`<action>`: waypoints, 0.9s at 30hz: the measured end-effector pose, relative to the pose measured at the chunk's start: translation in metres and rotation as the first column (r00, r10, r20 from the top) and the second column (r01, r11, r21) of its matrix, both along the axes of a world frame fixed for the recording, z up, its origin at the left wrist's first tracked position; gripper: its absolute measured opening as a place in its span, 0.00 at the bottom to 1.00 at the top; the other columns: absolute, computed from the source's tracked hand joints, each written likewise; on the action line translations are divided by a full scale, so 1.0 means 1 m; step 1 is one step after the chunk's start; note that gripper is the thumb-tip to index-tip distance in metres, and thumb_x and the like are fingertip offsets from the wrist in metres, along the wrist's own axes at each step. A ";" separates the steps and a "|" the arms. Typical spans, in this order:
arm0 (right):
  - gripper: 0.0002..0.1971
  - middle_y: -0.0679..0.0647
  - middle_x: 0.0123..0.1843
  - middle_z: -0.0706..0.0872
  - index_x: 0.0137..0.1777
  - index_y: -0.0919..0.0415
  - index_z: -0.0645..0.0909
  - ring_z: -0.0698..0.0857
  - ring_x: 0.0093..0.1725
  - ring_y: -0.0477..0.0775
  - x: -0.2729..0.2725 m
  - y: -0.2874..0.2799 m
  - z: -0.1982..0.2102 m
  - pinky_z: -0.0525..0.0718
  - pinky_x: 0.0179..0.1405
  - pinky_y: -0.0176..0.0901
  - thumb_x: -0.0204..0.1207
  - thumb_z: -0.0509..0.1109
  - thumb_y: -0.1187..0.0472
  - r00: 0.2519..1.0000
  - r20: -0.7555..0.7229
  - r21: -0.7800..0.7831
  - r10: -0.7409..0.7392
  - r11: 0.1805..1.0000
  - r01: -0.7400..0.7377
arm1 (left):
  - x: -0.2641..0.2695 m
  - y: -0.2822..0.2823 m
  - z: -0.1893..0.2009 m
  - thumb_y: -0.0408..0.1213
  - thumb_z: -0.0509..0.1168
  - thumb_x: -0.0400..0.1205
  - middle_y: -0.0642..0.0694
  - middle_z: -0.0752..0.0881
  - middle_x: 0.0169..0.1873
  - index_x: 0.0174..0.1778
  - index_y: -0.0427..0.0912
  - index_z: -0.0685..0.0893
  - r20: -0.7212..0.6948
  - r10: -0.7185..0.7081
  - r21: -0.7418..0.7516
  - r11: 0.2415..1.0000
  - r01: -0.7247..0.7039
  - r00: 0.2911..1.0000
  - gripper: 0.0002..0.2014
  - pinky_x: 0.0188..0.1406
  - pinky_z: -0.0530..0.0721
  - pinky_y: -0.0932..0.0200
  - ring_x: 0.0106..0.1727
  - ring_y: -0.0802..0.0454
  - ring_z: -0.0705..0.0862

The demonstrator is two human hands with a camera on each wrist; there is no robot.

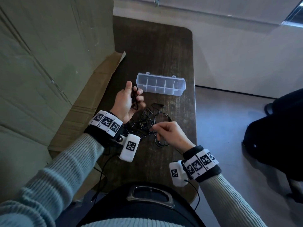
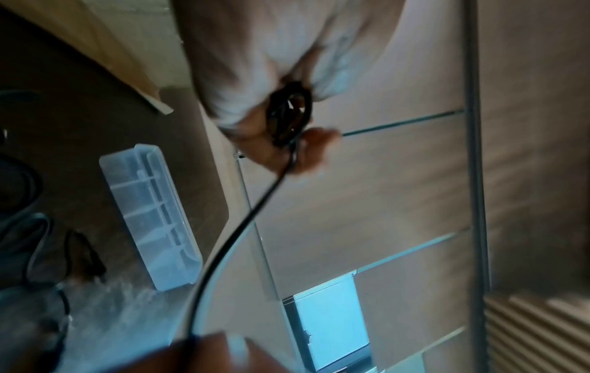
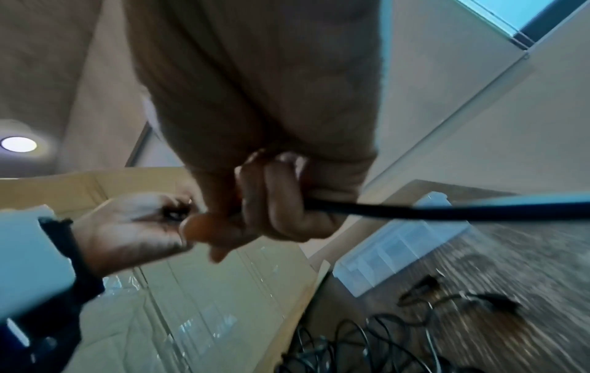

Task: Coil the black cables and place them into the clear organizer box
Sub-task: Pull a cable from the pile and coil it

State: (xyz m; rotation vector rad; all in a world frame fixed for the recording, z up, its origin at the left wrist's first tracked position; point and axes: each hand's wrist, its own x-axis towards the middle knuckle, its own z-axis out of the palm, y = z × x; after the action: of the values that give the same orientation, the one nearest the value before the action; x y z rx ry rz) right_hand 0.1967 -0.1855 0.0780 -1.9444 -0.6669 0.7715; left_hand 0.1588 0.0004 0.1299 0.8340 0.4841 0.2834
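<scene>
1. Nearest, the right hand [image 1: 170, 134] pinches a thin black cable strand [image 3: 447, 213]; only the right wrist view shows its fingers [image 3: 280, 202] curled round it.
2. Just beyond, a loose tangle of thin black cables [image 1: 147, 125] sprawls on the dark wooden table [image 1: 164, 51] between both hands.
3. Further on, the left hand [image 1: 126, 102] is raised, thumb and fingers clamped on a small tight black cable coil [image 1: 134, 97]; the left wrist view alone shows the coil's loops [image 2: 289, 116] with a strand trailing down from it.
4. Beyond, the clear plastic compartmented organizer box [image 1: 161, 84] lies on the table, no cable inside.
5. Leftward, a brown cardboard box [image 1: 49, 63] stands beside the table.
</scene>
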 end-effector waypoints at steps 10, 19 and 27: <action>0.08 0.50 0.39 0.89 0.47 0.58 0.88 0.84 0.39 0.42 0.018 -0.002 0.068 0.83 0.40 0.40 0.81 0.67 0.64 0.978 0.165 0.212 0.131 0.963 -0.165 | -0.016 -0.009 -0.013 0.50 0.42 0.89 0.52 0.83 0.27 0.53 0.34 0.82 -0.330 -0.352 0.759 0.454 0.468 0.876 0.27 0.30 0.75 0.63 0.29 0.55 0.79; 0.05 0.53 0.29 0.84 0.48 0.66 0.88 0.77 0.21 0.37 0.027 0.004 0.037 0.73 0.22 0.26 0.76 0.74 0.65 0.965 -0.038 0.383 -0.259 0.888 0.254 | -0.015 -0.014 -0.009 0.41 0.57 0.86 0.54 0.71 0.20 0.37 0.39 0.80 -0.191 -0.600 0.570 0.577 0.585 0.777 0.14 0.19 0.69 0.67 0.21 0.60 0.69; 0.13 0.53 0.30 0.84 0.58 0.66 0.86 0.78 0.24 0.36 0.009 -0.003 0.007 0.75 0.29 0.26 0.85 0.63 0.61 0.991 -0.013 0.179 -0.137 0.974 0.137 | -0.008 0.002 -0.011 0.47 0.49 0.88 0.39 0.89 0.54 0.41 0.40 0.76 0.043 -0.187 0.149 0.973 0.179 0.981 0.18 0.56 0.85 0.38 0.62 0.44 0.86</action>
State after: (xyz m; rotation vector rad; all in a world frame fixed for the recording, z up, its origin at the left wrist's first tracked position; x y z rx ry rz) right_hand 0.2060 -0.1890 0.0847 -1.8047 -0.5746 0.6059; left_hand 0.1513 0.0026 0.1192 1.0025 0.3331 0.1726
